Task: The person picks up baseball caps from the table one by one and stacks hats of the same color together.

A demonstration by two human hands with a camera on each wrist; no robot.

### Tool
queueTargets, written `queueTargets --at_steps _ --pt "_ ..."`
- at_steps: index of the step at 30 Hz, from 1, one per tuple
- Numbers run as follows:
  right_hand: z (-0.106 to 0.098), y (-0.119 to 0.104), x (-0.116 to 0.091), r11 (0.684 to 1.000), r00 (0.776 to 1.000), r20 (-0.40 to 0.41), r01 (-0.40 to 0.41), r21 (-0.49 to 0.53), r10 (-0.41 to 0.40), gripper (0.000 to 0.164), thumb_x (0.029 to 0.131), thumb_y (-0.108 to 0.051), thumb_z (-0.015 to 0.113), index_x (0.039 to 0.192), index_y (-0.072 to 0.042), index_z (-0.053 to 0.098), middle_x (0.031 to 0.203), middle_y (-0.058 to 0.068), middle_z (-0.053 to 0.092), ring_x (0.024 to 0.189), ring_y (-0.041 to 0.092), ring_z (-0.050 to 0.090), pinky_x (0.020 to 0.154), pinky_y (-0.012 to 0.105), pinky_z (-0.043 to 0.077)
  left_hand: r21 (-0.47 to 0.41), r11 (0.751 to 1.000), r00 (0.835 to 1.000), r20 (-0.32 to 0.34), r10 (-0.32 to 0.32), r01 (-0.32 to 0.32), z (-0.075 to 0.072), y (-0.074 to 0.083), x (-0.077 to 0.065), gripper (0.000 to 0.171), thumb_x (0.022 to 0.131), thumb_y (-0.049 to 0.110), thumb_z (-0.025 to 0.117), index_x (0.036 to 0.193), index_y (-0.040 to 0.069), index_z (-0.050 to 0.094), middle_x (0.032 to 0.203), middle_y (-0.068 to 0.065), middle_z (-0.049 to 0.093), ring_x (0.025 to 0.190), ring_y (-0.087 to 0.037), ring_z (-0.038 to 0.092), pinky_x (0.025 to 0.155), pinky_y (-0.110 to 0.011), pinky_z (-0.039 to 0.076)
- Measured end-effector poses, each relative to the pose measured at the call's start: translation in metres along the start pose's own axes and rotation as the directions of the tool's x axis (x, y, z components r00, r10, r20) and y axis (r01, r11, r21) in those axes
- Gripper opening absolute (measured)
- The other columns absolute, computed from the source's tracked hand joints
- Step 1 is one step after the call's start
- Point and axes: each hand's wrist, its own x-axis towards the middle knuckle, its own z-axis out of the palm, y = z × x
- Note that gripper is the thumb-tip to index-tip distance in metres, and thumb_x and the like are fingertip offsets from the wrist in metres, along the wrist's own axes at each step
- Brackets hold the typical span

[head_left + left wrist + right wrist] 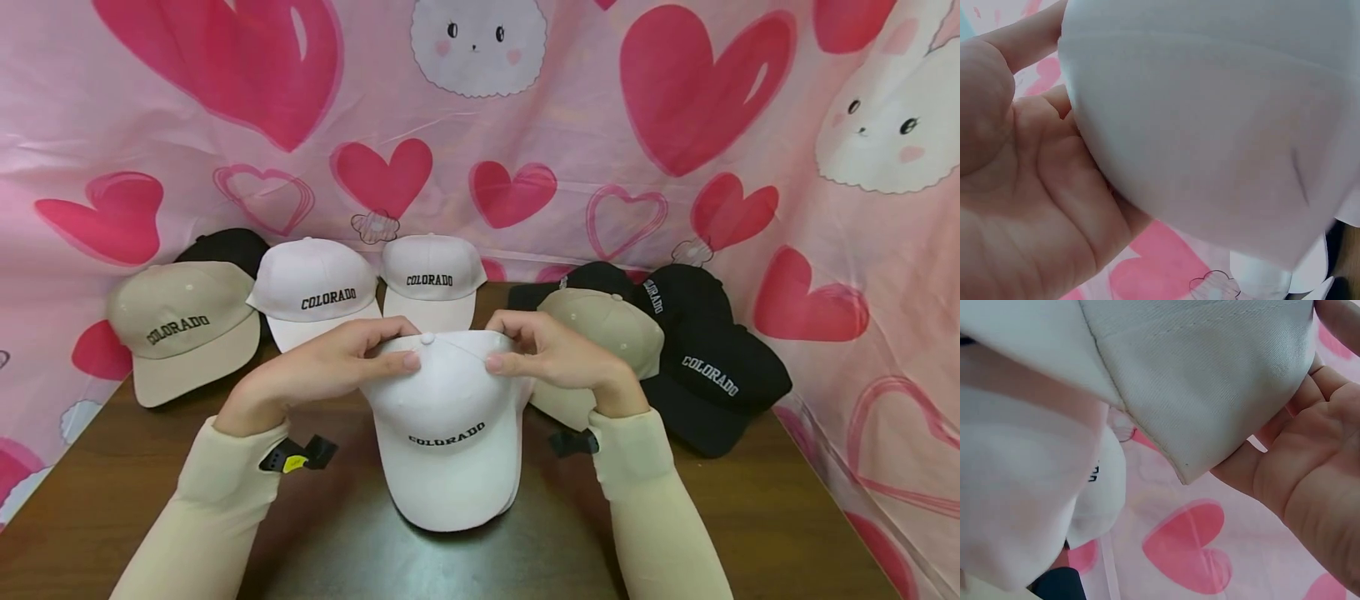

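A white baseball cap (450,400) with dark COLORADO lettering is held up in the middle of the head view, its brim pointing down toward the person. On one side of its crown, my left hand (345,354) pinches the fabric, thumb on the front and fingers behind. My right hand (558,354) grips the other side the same way. Up close, the left wrist view shows the palm of the left hand (1041,187) against the crown. In the right wrist view, the right hand (1310,450) holds the cap's stitched edge (1210,381).
Two white caps (318,283) stand at the back, beside a beige cap (187,312) and a black cap (225,246) on the left. Another beige cap (607,329) and several black caps (720,375) sit at the right. The brown table (780,517) meets a pink heart-patterned cloth (450,117).
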Motion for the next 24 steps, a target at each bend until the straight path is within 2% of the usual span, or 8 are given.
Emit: queueTargets --at_steps 5,9,15,19,24 --pt "-0.009 0.004 -0.007 0.998 1.000 -0.005 -0.016 0.067 0.017 0.011 0.094 -0.014 0.062 0.100 -0.008 0.055 0.086 0.014 0.059 0.081 0.031 0.058 0.067 0.057 0.049 0.000 1.000 0.999 -0.034 0.019 -0.019 -0.003 -0.004 0.003 0.031 0.090 0.035 0.067 0.118 0.028 0.057 0.113 0.002 0.059 0.105 -0.014 0.052 0.087 -0.038 0.048" --pt "-0.013 0.008 -0.012 0.994 0.998 -0.026 -0.053 0.096 0.055 0.013 0.095 -0.016 0.061 0.102 -0.006 0.054 0.087 0.017 0.059 0.082 0.035 0.059 0.067 0.059 0.049 -0.067 0.997 0.999 -0.046 0.022 -0.025 -0.004 -0.009 0.006 0.040 0.089 0.030 0.069 0.126 0.027 0.053 0.121 0.001 0.056 0.110 -0.015 0.051 0.091 -0.038 0.047" --pt "-0.018 0.017 -0.012 0.990 0.990 -0.057 -0.126 0.065 0.129 0.017 0.096 -0.021 0.060 0.105 -0.008 0.055 0.092 0.016 0.060 0.089 0.032 0.058 0.076 0.045 0.051 -0.184 0.983 0.994 -0.107 0.006 -0.026 -0.001 -0.017 0.016 0.042 0.090 0.029 0.068 0.129 0.024 0.053 0.126 -0.001 0.051 0.117 -0.017 0.044 0.092 -0.039 0.046" --pt "-0.018 0.024 -0.010 0.972 0.978 -0.041 -0.199 0.124 0.205 0.020 0.097 -0.021 0.058 0.108 -0.005 0.052 0.099 0.018 0.058 0.091 0.032 0.057 0.078 0.042 0.051 -0.272 0.962 0.989 -0.142 -0.041 0.001 0.005 -0.025 0.024 0.042 0.091 0.026 0.066 0.130 0.018 0.052 0.126 -0.005 0.051 0.116 -0.020 0.045 0.091 -0.038 0.047" --pt "-0.019 0.033 -0.009 0.935 0.955 -0.003 -0.289 0.205 0.296 0.023 0.099 -0.019 0.055 0.112 -0.001 0.048 0.104 0.020 0.055 0.093 0.032 0.057 0.077 0.042 0.052 -0.343 0.938 0.986 -0.136 -0.093 0.041 0.013 -0.035 0.031 0.041 0.093 0.027 0.064 0.130 0.016 0.051 0.126 -0.006 0.052 0.115 -0.023 0.047 0.091 -0.040 0.046"
